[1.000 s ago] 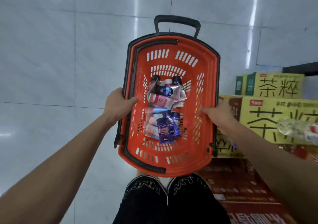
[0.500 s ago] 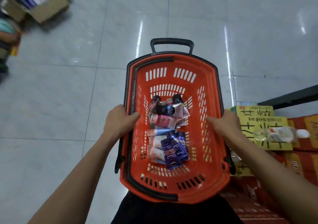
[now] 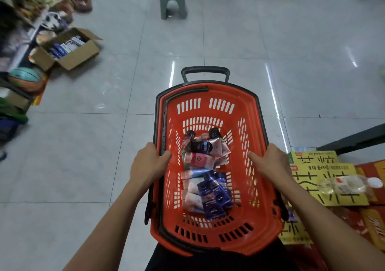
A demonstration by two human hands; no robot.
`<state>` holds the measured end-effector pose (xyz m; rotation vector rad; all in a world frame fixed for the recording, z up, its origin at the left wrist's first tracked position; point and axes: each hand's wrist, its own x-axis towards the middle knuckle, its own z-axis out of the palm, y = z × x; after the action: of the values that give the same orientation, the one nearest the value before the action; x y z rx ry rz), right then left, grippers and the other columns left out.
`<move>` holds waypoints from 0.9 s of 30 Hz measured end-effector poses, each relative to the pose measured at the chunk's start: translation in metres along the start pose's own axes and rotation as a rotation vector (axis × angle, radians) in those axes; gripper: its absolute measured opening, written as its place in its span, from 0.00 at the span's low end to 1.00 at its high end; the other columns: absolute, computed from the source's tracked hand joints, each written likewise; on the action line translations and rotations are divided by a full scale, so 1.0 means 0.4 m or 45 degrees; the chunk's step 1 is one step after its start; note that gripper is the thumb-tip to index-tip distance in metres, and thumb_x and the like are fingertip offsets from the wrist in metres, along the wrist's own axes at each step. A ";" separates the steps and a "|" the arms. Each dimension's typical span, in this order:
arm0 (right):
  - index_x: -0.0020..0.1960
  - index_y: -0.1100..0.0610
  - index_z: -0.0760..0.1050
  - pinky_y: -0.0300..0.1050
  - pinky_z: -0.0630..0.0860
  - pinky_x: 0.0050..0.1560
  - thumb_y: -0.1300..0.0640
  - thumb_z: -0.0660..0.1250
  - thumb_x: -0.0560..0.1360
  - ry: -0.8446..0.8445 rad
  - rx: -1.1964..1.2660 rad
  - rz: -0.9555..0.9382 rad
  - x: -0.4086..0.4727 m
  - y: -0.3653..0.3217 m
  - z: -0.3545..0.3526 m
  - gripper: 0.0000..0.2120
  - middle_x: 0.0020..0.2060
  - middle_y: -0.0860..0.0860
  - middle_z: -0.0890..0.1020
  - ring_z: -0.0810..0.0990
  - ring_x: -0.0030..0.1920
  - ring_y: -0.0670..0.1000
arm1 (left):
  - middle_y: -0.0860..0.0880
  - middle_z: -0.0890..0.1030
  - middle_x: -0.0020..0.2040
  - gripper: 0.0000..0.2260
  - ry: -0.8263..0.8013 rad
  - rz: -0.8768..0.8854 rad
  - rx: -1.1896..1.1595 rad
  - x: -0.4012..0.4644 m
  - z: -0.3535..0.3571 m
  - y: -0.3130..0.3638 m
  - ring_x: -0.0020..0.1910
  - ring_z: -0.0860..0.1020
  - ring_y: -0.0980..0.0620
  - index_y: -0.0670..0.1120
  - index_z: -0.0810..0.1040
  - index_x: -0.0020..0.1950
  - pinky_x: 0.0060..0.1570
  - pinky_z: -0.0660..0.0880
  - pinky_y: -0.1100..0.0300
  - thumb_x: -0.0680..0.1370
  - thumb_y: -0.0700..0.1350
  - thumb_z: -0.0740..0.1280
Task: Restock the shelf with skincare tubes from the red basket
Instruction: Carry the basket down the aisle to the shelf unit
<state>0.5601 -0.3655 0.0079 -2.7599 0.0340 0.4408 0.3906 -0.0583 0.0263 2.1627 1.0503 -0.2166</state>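
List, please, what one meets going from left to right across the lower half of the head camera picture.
Tiled floor → left hand on the basket rim → red basket holding skincare tubes → right hand on the opposite rim → yellow cartons → clear plastic bottle.

Red basket [image 3: 258,125] (black-rimmed), dark blue and pink tubes [image 3: 205,179], yellow cartons [image 3: 325,170], green stool [image 3: 172,0]

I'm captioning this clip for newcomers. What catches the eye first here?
The red basket, centre frame, gripped at its side rims by the left hand and right hand. Skincare tubes lie heaped on its floor; yellow cartons are stacked at right.
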 end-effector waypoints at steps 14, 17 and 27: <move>0.54 0.50 0.66 0.41 0.66 0.29 0.33 0.67 0.75 -0.016 0.008 -0.024 0.441 -0.096 -0.087 0.23 0.43 0.48 0.75 0.75 0.36 0.49 | 0.50 0.84 0.52 0.23 0.005 0.007 -0.055 0.342 0.023 0.310 0.43 0.85 0.51 0.49 0.71 0.62 0.45 0.82 0.55 0.79 0.64 0.69; 0.57 0.52 0.68 0.38 0.65 0.28 0.33 0.67 0.75 -0.019 0.066 -0.052 0.566 -0.113 -0.139 0.25 0.44 0.47 0.75 0.74 0.34 0.46 | 0.50 0.84 0.52 0.23 0.046 -0.004 -0.083 0.420 0.034 0.415 0.43 0.85 0.52 0.48 0.71 0.62 0.43 0.81 0.57 0.79 0.64 0.69; 0.57 0.52 0.66 0.40 0.71 0.33 0.35 0.67 0.77 -0.022 0.157 -0.136 0.887 -0.175 -0.288 0.23 0.48 0.48 0.76 0.79 0.40 0.50 | 0.51 0.85 0.48 0.21 0.166 -0.019 -0.117 0.654 0.059 0.691 0.40 0.86 0.50 0.48 0.73 0.60 0.45 0.85 0.50 0.80 0.64 0.67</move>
<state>0.9375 -0.3279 0.0250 -2.6218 -0.0872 0.4190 0.7703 -0.0263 0.0424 2.1098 1.1276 -0.0337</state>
